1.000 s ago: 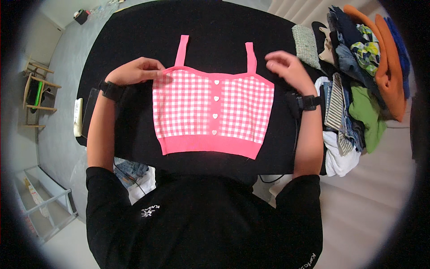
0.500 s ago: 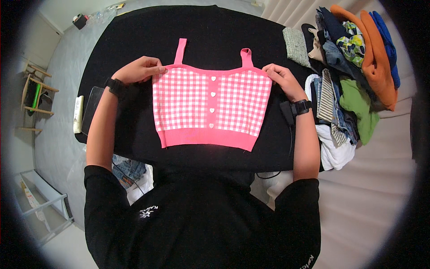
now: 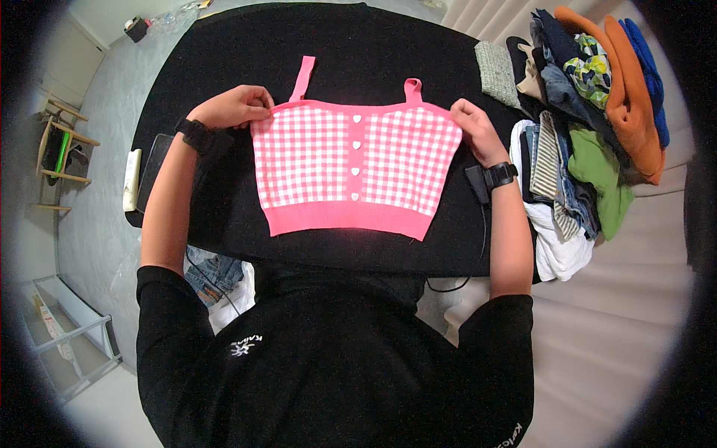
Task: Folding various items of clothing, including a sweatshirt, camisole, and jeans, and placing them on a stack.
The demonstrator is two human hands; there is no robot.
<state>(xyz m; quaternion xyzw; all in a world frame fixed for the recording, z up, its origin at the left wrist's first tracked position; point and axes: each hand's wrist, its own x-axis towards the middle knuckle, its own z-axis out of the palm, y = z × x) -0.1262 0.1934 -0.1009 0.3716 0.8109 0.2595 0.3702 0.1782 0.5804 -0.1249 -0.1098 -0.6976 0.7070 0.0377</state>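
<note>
A pink and white gingham camisole top (image 3: 314, 160) lies spread on a black-covered table (image 3: 336, 45), its hem toward me. Heart-shaped white buttons run down its middle, and two pink straps point away from me. My left hand (image 3: 237, 108) pinches the upper left corner between thumb and fingers. At the upper right corner, my right hand (image 3: 478, 133) grips the edge the same way. The top is drawn taut between both hands.
Folded clothes (image 3: 597, 104) are piled along the table's right side, with a green garment (image 3: 597, 179) and a white one (image 3: 562, 250) nearer me. A dark flat tray-like object (image 3: 153, 168) and a white bar (image 3: 132, 181) sit at the left edge. A cable (image 3: 485, 231) runs near my right wrist.
Both hands have shifted slightly away from me and farther apart, pulling the top along. Its upper edge is stretched wider than before.
</note>
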